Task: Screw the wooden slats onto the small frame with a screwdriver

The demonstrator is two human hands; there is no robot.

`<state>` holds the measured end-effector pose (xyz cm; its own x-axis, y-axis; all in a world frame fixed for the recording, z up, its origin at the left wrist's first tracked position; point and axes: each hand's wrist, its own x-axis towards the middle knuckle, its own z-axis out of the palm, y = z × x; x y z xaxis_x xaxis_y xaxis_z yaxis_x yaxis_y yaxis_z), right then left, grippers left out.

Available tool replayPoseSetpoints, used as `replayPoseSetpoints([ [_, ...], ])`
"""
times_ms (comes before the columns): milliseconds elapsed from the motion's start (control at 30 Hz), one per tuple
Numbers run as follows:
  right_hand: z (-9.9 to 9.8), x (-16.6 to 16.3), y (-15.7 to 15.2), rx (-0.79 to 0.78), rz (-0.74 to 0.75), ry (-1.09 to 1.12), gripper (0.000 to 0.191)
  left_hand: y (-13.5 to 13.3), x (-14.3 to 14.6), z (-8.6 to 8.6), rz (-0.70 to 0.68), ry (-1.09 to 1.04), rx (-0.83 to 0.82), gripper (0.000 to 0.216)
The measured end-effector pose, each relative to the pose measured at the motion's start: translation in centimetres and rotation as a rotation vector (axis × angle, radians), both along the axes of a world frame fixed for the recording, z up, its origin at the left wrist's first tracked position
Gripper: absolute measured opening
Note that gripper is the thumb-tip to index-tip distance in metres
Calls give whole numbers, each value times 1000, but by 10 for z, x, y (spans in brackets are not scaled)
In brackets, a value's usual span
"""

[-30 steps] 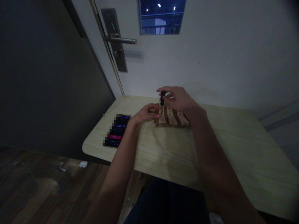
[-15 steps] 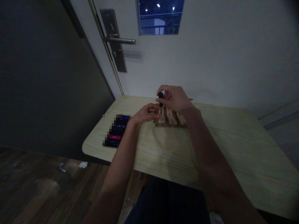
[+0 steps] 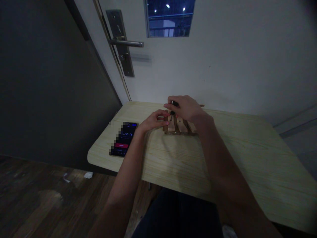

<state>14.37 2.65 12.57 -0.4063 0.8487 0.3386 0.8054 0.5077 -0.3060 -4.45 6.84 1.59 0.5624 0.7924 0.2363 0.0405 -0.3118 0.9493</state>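
Note:
A small slatted wooden piece [image 3: 178, 127], like a miniature pallet, lies on the pale wood-grain table [image 3: 188, 162]. My left hand [image 3: 155, 120] rests at its left end, fingers curled against the wood. Above the left slat my right hand [image 3: 185, 108] is closed around a small black-handled tool [image 3: 174, 105], whose tip points down onto the wood. The hand hides most of the tool.
A phone [image 3: 124, 142] with a lit timer screen lies on the table's left part. Behind the table are a white wall and a door with a metal lever handle [image 3: 126, 43]. Dark wooden floor lies at lower left, with the table's rounded edge near my lap.
My right hand has dropped a little, bringing the black tool lower onto the left slat. The left hand and the phone have stayed put.

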Motion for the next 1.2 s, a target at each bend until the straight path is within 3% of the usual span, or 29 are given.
replayPoseSetpoints([
  [200,5,2,-7,1,5,-20,19,0,-1,0,21,20,-15,55],
  [333,4,2,-6,-118,41,64,17,2,-1,-3,20,5,-12,53],
  [533,3,-1,3,-154,205,202,22,4,0,-6,8,-3,-26,53],
  [767,-2,-3,6,-30,24,183,27,-2,0,2,12,2,-26,53],
  [1000,-10,-5,10,-73,144,314,17,-2,1,2,26,-5,-39,54],
  [1200,-9,0,8,-201,187,406,27,-1,1,0,32,16,-25,54],
])
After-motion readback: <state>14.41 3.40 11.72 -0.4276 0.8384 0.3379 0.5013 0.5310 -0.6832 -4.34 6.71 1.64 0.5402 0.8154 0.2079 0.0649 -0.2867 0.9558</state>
